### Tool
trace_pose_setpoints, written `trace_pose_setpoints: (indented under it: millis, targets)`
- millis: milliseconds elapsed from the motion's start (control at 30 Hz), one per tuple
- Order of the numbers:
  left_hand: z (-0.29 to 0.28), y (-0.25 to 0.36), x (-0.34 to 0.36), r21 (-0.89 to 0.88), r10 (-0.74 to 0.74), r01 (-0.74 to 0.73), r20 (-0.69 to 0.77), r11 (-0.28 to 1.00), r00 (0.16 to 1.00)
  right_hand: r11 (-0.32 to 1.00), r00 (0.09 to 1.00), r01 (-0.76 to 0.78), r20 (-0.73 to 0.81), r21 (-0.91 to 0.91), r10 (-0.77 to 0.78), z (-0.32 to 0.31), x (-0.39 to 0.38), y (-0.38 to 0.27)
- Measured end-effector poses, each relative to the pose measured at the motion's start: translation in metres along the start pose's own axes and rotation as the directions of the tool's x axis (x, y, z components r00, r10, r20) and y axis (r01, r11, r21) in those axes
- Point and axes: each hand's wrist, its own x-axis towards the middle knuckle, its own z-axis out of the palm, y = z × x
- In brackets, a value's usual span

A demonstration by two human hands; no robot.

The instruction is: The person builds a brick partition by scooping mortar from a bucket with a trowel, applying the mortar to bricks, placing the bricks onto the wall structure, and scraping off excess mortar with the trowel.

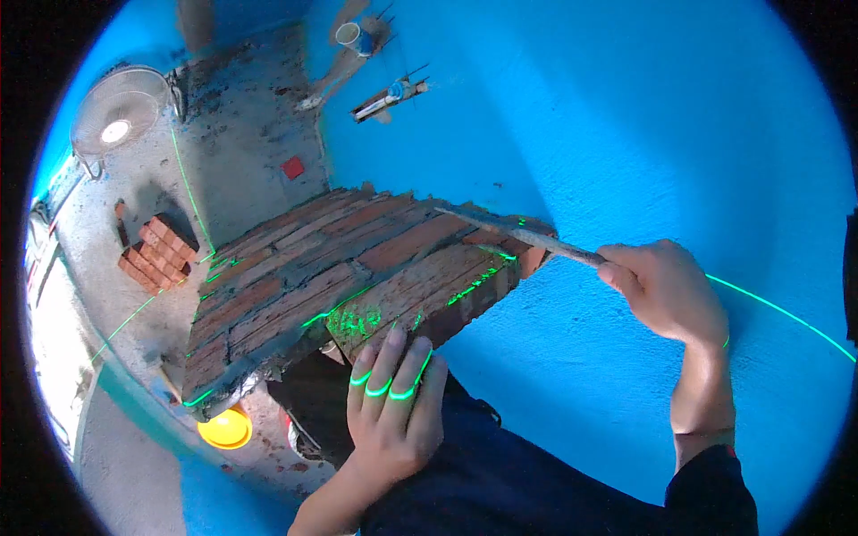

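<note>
A brick wall with grey mortar in its joints stands before me, its top end against the blue wall. My right hand is closed round a long, thin trowel smeared with mortar and seen nearly edge-on; its handle is mostly hidden in my fist. The trowel's blade reaches left over the top course, close to the blue wall. Below, my left hand has its fingers stretched out, the fingertips against the near edge of a mortar-covered brick. Bright green lines cross the bricks and my left fingers.
The blue wall runs along my right side. On the floor at the left are a stack of red bricks and a round fan. A yellow round object lies near the wall's foot. A red square lies farther off.
</note>
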Motion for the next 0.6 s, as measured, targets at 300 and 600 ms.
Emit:
trace_pose_setpoints:
  millis: [300,600]
  targets:
    - [-0.018,-0.003,-0.028,-0.213,0.061,-0.083,-0.107,0.973,0.992,0.965,0.987,-0.004,0.152,-0.262,0.045,-0.029,0.004,-0.028]
    - [-0.025,-0.014,-0.038,-0.217,-0.038,0.005,-0.147,0.976,0.988,0.952,0.953,-0.018,0.282,-0.306,0.108,-0.068,-0.015,-0.034]
